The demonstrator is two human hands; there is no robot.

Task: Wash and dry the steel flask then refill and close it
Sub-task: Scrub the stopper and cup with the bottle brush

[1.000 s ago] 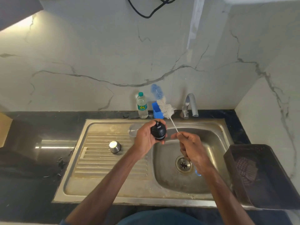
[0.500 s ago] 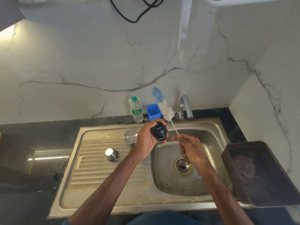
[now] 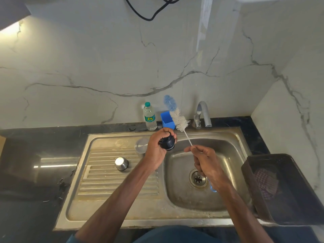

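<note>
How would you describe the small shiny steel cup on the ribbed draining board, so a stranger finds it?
Find the steel sink; its ribbed draining board lies left of the basin. The small round steel cup stands on the ribs. The paler round steel piece nearer the marble wall is partly behind the left hand; the cup stands apart.

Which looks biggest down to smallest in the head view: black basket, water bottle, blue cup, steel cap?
1. black basket
2. water bottle
3. blue cup and steel cap look alike; the cap sits nearer the camera, so no ranking.
</note>
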